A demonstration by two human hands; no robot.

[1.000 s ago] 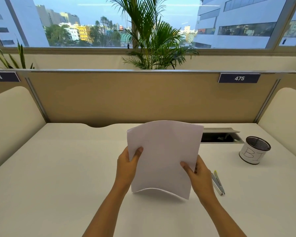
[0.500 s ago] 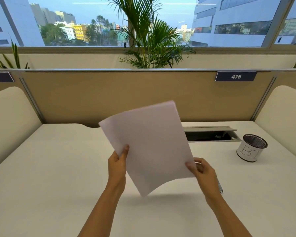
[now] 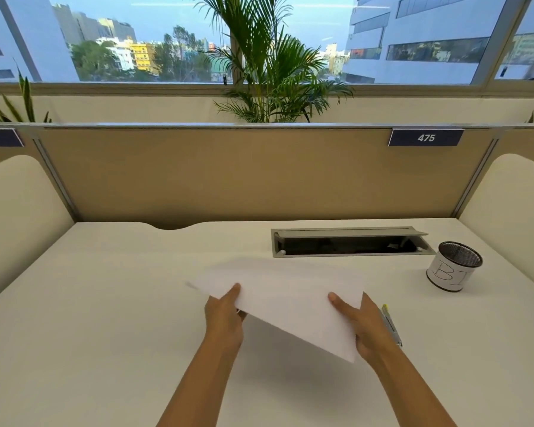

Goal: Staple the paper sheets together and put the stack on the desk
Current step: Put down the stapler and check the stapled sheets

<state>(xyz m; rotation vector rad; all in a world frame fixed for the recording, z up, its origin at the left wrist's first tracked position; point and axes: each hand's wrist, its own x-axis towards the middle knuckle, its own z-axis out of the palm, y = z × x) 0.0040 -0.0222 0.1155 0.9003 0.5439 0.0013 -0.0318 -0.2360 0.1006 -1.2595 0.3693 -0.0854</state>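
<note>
White paper sheets (image 3: 285,298) lie nearly flat, tilted, just above the white desk (image 3: 105,303) in the middle. My left hand (image 3: 224,318) grips their left edge, thumb on top. My right hand (image 3: 363,326) grips the near right corner, thumb on top. A grey stapler (image 3: 390,323) with a yellow-green tip lies on the desk just right of my right hand, partly hidden by it.
An open cable tray (image 3: 349,243) is set into the desk at the back right. A mesh cup (image 3: 453,266) with a white label stands at the far right. Beige partition panels close the back and both sides.
The sheets were held upright facing me, then turned counter-clockwise and came down to lie almost flat above the desk. Both hands kept their grip and dropped with them.
</note>
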